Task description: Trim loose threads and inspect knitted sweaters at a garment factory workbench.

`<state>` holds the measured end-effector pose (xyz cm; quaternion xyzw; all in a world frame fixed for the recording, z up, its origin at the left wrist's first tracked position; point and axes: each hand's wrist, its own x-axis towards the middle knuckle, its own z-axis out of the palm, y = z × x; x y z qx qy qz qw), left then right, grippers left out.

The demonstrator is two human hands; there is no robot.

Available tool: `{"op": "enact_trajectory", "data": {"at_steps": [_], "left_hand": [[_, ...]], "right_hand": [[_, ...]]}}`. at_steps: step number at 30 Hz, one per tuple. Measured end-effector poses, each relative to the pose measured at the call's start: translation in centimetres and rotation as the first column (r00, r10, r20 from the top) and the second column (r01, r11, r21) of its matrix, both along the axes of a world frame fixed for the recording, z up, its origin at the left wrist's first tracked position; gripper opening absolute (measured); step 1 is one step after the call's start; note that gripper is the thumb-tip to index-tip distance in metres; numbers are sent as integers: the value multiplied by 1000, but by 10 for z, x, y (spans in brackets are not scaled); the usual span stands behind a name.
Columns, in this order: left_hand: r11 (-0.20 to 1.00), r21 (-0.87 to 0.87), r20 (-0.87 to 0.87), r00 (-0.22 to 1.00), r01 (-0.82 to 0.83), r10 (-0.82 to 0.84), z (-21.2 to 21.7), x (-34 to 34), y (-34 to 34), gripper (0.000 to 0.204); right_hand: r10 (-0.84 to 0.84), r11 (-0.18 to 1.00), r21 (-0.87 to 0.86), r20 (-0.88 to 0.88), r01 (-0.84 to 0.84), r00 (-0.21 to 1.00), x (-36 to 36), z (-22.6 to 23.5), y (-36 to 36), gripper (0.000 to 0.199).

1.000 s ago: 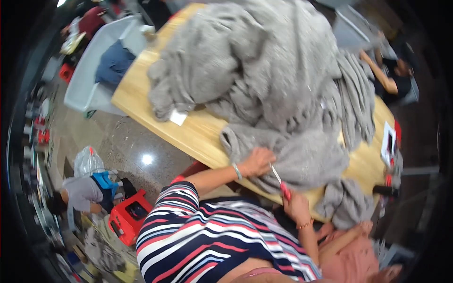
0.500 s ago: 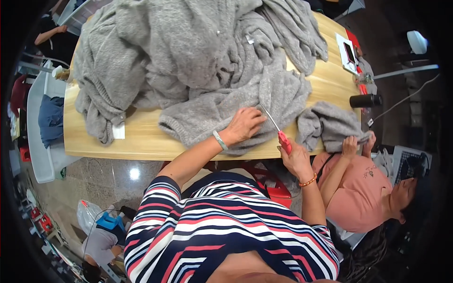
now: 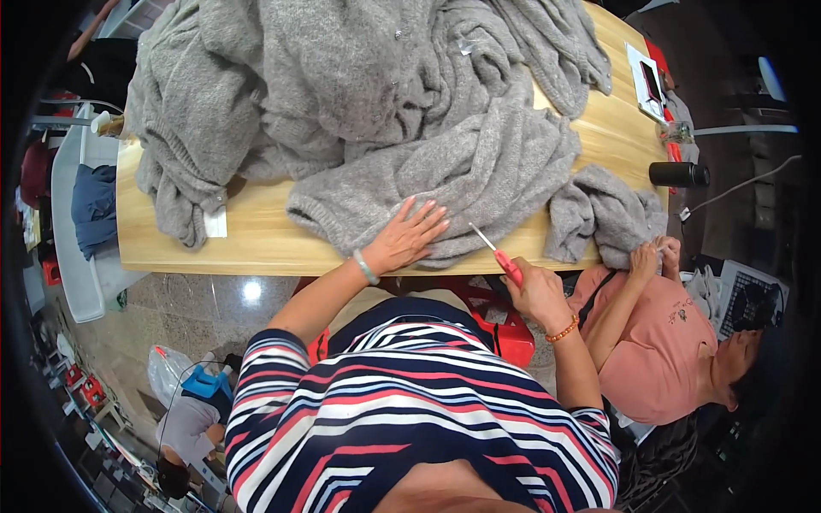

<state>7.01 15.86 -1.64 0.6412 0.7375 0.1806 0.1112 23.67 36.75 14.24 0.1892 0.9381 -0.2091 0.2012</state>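
Observation:
My left hand (image 3: 409, 235) lies flat, fingers spread, on the near edge of a grey knitted garment (image 3: 466, 175) spread over the wooden table (image 3: 265, 244). A bracelet sits on that wrist. My right hand (image 3: 537, 291) is closed around red-handled scissors (image 3: 498, 253), their blades pointing up-left toward the garment's hem, just right of my left hand. Behind lies a large heap of grey knitwear (image 3: 291, 77).
A person in a pink top (image 3: 658, 342) sits at my right, both hands on a smaller grey knit piece (image 3: 603, 214). A black cylinder (image 3: 677, 174) and a white card with a phone (image 3: 647, 81) lie at the table's right end. A white chair (image 3: 73, 222) stands left.
The view has swung so the table lies more level and closer. My left hand flattened on the garment's edge; my right hand with the scissors stays beside it.

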Motion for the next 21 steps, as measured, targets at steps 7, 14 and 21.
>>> {"op": "enact_trajectory", "data": {"at_steps": [7,14,21], "left_hand": [[989,-126,-51,996,-83,77,-3,4,-59,72],[973,-160,-33,986,-165,162,-5,4,-113,68],[958,-170,-3,972,-232,235,-6,13,-152,54]], "right_hand": [[353,926,-158,48,-342,934,-25,-16,-45,23],[437,887,-195,68,-418,897,-44,-19,-45,25],[525,827,-279,76,-487,848,-60,-27,-79,26]]}}
